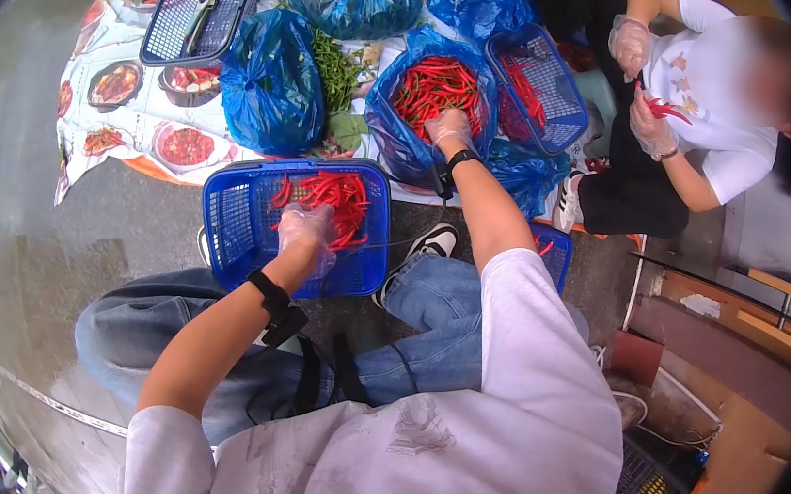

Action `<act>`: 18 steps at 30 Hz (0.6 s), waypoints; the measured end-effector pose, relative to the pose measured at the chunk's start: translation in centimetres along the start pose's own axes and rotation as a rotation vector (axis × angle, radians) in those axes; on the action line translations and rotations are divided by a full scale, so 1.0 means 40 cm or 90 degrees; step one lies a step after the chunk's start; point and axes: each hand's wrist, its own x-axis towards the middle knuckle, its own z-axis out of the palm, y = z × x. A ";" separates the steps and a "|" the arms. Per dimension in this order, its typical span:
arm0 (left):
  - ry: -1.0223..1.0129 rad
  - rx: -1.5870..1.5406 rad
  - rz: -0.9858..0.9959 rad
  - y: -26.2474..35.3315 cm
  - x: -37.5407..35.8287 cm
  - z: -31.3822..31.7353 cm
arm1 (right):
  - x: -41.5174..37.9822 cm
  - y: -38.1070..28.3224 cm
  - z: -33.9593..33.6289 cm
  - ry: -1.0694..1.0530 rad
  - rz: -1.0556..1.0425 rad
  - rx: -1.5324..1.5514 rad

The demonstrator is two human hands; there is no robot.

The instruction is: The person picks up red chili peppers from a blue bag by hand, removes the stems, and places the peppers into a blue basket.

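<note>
While your left hand (308,229) hovers over the blue basket (233,219) on your lap, its gloved fingers curled loosely among the red chillies (337,199) lying there, your right hand (449,126) reaches forward into the open blue bag (390,139) and closes on the chillies in the bag (431,85). Whether the left hand actually pinches a chilli or only rests on the pile, you cannot tell from this view.

The basket sits tilted against your knee, touching no table, so a careless shift of your leg would likely tip it and spill the chillies onto the wet-looking floor. The bag's thin plastic rim sags beside your wrist; dragging a handful out fast could pull the bag over the edge of the patterned cloth (138,110). Your loose gloves may also slip on the smooth skins, dropping pods between bag and basket.

Across from you another person (715,98) holds a single chilli (667,109) in gloved hands, near a second blue basket (540,93); reaching wide could knock into it.
</note>
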 end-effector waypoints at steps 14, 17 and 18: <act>-0.113 0.394 0.782 0.342 -0.329 -0.087 | -0.240 -0.172 -0.409 -0.051 -0.478 0.102; -0.046 0.521 1.199 0.363 -0.350 -0.086 | -0.451 -0.261 -0.574 -0.160 -0.558 0.180; -0.061 0.513 1.206 0.350 -0.352 -0.081 | -0.512 -0.275 -0.599 -0.168 -0.588 0.227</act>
